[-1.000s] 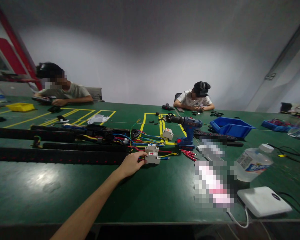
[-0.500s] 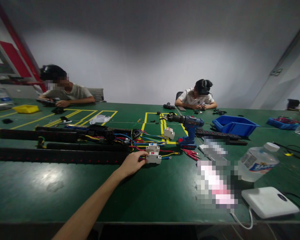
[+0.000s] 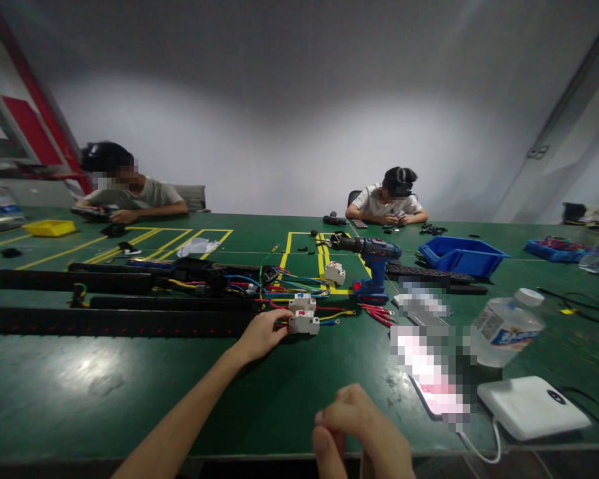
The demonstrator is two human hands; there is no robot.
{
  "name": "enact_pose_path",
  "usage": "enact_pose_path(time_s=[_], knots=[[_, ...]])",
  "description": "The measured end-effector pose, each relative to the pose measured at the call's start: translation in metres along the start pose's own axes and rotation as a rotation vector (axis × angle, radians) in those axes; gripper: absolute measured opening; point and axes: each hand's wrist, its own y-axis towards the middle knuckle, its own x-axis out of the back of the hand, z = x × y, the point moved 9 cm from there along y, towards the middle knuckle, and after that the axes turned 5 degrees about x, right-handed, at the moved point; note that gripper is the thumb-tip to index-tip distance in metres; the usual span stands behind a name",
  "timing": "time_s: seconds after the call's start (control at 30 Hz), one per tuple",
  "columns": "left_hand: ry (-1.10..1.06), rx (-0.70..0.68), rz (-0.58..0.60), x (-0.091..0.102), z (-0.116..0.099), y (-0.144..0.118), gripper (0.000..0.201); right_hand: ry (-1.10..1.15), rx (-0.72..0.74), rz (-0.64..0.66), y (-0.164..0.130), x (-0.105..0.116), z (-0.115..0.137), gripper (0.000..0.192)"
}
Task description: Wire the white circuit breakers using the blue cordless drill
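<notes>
Right hand (image 3: 364, 432) newly in view at bottom edge, fingers loosely curled, nothing gripped, near table (image 3: 130, 392) front. Left hand (image 3: 262, 332) unchanged, fingertips pinched on white circuit breaker (image 3: 304, 322) resting among coloured wires (image 3: 279, 283) mid-table. Blue cordless drill (image 3: 374, 263) beyond. Water bottle (image 3: 506, 326) label too blurred to read.

The right hand (image 3: 362, 432) has risen into view, fingers curled.

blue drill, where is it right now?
The blue drill stands upright mid-table, right of the white breakers at the left hand, left of the blue bin.
</notes>
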Motion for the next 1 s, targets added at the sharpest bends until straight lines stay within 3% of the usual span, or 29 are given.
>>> enact_pose_path(time_s=[0.13, 0.37, 0.47, 0.57, 0.7, 0.9, 1.0], knots=[[-0.029, -0.013, -0.024, 0.0, 0.0, -0.001, 0.032, -0.035, -0.086, 0.108, 0.024, -0.005, -0.02, 0.007], [-0.07, -0.028, -0.031, -0.001, 0.002, 0.0, 0.031, -0.073, -0.254, 0.107, 0.055, 0.001, -0.078, 0.007], [-0.081, -0.015, -0.022, -0.002, 0.002, 0.0, 0.031, -0.059, -0.274, -0.005, 0.064, 0.006, -0.106, 0.009], [-0.083, -0.016, -0.023, -0.001, 0.002, 0.0, 0.03, -0.034, -0.299, -0.238, 0.07, 0.02, -0.137, 0.01], [-0.08, -0.023, -0.032, 0.0, 0.002, 0.0, 0.03, -0.042, -0.298, -0.386, 0.082, 0.024, -0.178, 0.02], [-0.079, -0.033, -0.051, -0.001, 0.004, 0.002, 0.03, -0.398, -0.297, -0.54, 0.092, 0.029, -0.231, 0.045], [-0.086, -0.038, -0.053, -0.001, 0.005, 0.002, 0.031, -0.502, -0.368, -0.586, 0.089, 0.031, -0.257, 0.063]])
